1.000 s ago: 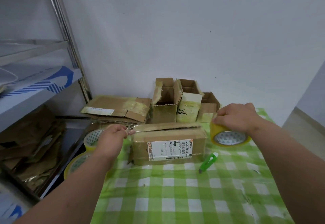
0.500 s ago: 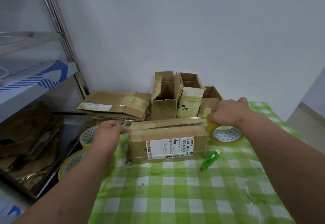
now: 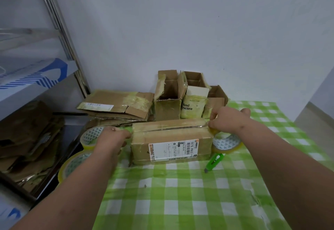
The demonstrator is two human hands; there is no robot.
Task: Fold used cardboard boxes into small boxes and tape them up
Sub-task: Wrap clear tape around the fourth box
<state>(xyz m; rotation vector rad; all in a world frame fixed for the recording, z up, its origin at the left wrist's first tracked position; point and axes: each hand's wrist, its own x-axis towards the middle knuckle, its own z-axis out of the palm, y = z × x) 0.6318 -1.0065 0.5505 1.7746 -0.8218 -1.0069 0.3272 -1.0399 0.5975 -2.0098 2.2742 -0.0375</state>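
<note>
**A:** Look there: the left hand (image 3: 112, 140) is at the near-left end of the box (image 3: 171, 142), fingers curled and pinching the loose end of the tape strip (image 3: 169, 127) down against that edge. The right hand (image 3: 226, 121) grips the tape roll (image 3: 226, 144), which hangs just off the box's right end.

**B:** So the strip runs along the top seam between the two hands?

**A:** That's how it reads. You can see the glossy line lying over the slit where the flaps meet. Here's my worry, though: if the left pinch slips while the right pulls, I'd expect the strip to spring back and stick to itself. And if the roll drifts toward the wall, the tape could wander off the seam and leave the gap uncovered.

**B:** What about cutting it?

**A:** The green cutter (image 3: 214, 162) lies on the checked cloth (image 3: 180, 202) just in front of the roll. Reaching for it means one hand lets go, and slack tape may wrinkle.

**B:** And the box itself?

**A:** It sits mid-table, long side facing us, a white shipping label (image 3: 171, 150) on the front face. Brown, worn, patched with yellowish old tape, top slightly bowed. Soft cardboard like that could buckle if pressed hard. Behind it stand open boxes (image 3: 169, 99) against the wall, flattened cardboard (image 3: 117, 103) to their left, and two spare rolls (image 3: 90, 136) by the left wrist.
</note>
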